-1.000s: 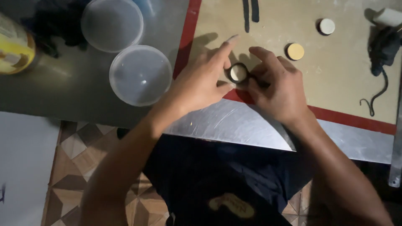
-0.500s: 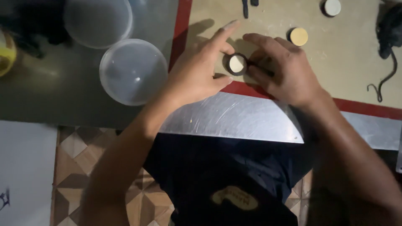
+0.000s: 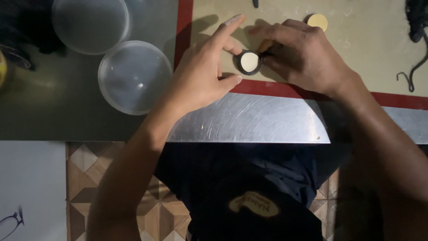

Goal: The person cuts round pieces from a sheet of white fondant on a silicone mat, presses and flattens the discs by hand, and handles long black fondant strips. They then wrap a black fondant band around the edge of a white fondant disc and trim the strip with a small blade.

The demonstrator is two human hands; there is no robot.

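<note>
A small dark ring mould point(image 3: 248, 62) with pale dough inside rests on the beige baking mat point(image 3: 370, 49), near its red front border. My left hand point(image 3: 203, 76) cups its left side, forefinger stretched out above it and thumb below it. My right hand point(image 3: 303, 56) presses against the mould's right side with its fingertips. A round yellow dough disc point(image 3: 318, 21) lies on the mat just beyond my right hand.
Two clear round plastic lids or tubs point(image 3: 134, 76) point(image 3: 90, 24) sit on the dark surface at left. A black cord point(image 3: 413, 67) trails at the mat's right edge. The steel table edge point(image 3: 249, 120) runs along the front, with patterned floor tiles below.
The view has shifted, so everything sits higher in the frame. Both hands stay around the ring mould; the left fingers have spread a little.
</note>
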